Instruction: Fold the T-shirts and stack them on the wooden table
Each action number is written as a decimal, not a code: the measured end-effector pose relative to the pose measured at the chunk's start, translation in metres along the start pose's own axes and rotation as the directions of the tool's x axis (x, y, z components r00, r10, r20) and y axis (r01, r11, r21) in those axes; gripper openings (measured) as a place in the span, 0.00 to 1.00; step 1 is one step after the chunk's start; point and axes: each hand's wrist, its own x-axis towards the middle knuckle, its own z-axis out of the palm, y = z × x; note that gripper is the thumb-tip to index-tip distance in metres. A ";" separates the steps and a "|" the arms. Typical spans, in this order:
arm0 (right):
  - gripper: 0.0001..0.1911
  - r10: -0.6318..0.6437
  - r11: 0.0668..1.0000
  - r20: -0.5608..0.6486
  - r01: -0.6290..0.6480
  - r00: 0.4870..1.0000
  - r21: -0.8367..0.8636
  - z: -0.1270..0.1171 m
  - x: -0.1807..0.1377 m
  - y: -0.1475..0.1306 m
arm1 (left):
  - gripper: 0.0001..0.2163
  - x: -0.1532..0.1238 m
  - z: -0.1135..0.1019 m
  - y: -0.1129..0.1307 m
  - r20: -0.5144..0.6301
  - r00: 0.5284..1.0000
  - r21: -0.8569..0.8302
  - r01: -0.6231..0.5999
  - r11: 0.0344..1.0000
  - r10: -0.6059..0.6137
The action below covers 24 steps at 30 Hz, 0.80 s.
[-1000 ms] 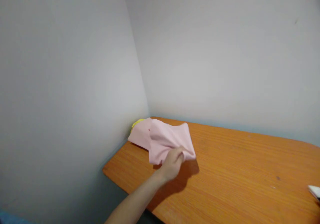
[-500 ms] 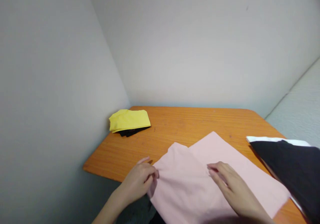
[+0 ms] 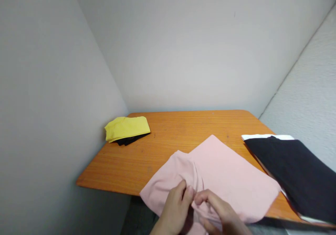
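A pink cloth lies spread on the near part of the orange table, its front edge hanging over the table's rim. My left hand and my right hand meet at that front edge. Both pinch a small fold of the pink fabric between fingers and thumb. The wrists and lower parts of both hands run out of the bottom of the picture.
A folded yellow cloth lies on a black one at the table's far left corner. A black garment over a white one sits at the right. Grey walls close in on the left, back and right.
The view swung right and down. The pink cloth was dragged from the far left corner to the near edge and spread out, uncovering the yellow cloth. Both hands came together on its front edge.
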 end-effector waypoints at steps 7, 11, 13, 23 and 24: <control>0.11 0.027 0.993 -0.171 -0.046 0.985 -0.109 0.020 0.000 0.000 | 0.24 -0.012 0.005 -0.023 -0.104 0.986 -0.294 0.096 0.951 -0.132; 0.16 0.062 0.922 -0.238 -0.147 0.969 -0.357 0.022 0.005 0.014 | 0.25 -0.023 0.009 -0.021 -0.018 1.000 -0.382 0.014 0.924 -0.022; 0.14 0.075 0.940 -0.196 -0.135 0.978 -0.312 0.019 0.007 0.013 | 0.25 -0.028 0.006 -0.022 0.024 0.999 -0.393 -0.019 0.920 0.031; 0.07 0.090 0.911 -0.488 -0.270 0.868 -0.312 -0.109 -0.024 0.020 | 0.19 -0.067 -0.113 -0.038 -0.526 0.850 -0.180 -0.062 0.982 -0.042; 0.06 0.073 0.883 -0.527 -0.301 0.847 -0.360 -0.121 -0.031 0.019 | 0.17 -0.074 -0.125 -0.036 -0.534 0.845 -0.074 -0.037 0.997 -0.008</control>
